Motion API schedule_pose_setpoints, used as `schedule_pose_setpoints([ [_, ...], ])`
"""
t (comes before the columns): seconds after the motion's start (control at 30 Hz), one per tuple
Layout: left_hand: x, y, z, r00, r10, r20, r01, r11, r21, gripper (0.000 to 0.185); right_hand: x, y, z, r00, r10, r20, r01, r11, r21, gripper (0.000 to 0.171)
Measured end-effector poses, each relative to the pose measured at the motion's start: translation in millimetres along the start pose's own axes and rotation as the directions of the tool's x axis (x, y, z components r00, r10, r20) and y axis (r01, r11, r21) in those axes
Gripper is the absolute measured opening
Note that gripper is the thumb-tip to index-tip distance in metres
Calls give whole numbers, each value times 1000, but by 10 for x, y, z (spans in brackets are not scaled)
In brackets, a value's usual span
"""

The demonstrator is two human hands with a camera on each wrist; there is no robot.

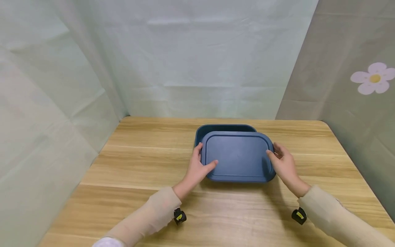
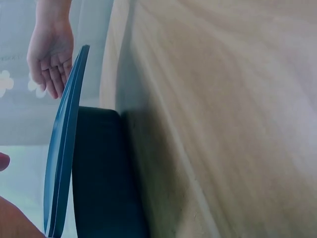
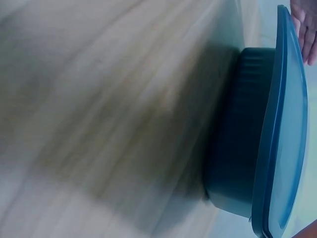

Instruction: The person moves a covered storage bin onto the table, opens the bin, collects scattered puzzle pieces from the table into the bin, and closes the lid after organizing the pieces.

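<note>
A blue rectangular lid (image 1: 239,157) lies askew over a dark blue plastic box (image 1: 226,128), shifted towards the person so the back of the box shows open. At the lid's left end is my left hand (image 1: 199,168), thumb over the top and fingers along the edge. My right hand (image 1: 284,166) is at the right end, thumb above the corner and fingers beside the rim. In the left wrist view the right hand's fingers look loose, above the lid. The right wrist view shows the box wall (image 3: 240,134) under the lid's rim. Contact of the fingertips is hard to tell.
The box stands on a wood-grain table (image 1: 145,151). Pale cloth (image 1: 197,58) hangs behind and at the left; a grey cloth (image 1: 345,44) with a flower print is at the right. Small black devices (image 1: 179,216) are strapped at both wrists.
</note>
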State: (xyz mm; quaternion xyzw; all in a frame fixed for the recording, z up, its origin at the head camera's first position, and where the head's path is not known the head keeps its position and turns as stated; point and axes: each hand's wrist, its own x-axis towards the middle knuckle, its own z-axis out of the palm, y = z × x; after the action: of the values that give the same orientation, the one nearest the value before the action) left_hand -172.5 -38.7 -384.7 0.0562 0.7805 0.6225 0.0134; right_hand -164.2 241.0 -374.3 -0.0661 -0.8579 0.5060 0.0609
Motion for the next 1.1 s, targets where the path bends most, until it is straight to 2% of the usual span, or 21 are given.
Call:
schedule_pose_setpoints([
  [0.2, 70, 7, -10, 1000, 0, -18, -1, 1000, -15, 84, 79, -30, 28, 1000, 16, 4, -16, 1000, 11, 62],
  [0.53, 227, 24, -81, 996, -50, -78, 50, 999, 3, 82, 215, -92, 144, 998, 55, 5, -56, 998, 38, 60],
  [0.63, 283, 16, -100, 994, -72, -85, 71, 997, -7, 81, 259, -120, 149, 999, 50, 13, -51, 998, 28, 59],
  [0.83, 409, -26, -140, 992, -70, -106, 66, 997, -36, 77, 357, -156, 153, 1000, 17, 26, -16, 1000, -13, 57],
  [1.1, 473, -58, -188, 989, -86, -122, 82, 996, -40, 78, 430, -170, 192, 998, 27, 60, -26, 999, -25, 59],
])
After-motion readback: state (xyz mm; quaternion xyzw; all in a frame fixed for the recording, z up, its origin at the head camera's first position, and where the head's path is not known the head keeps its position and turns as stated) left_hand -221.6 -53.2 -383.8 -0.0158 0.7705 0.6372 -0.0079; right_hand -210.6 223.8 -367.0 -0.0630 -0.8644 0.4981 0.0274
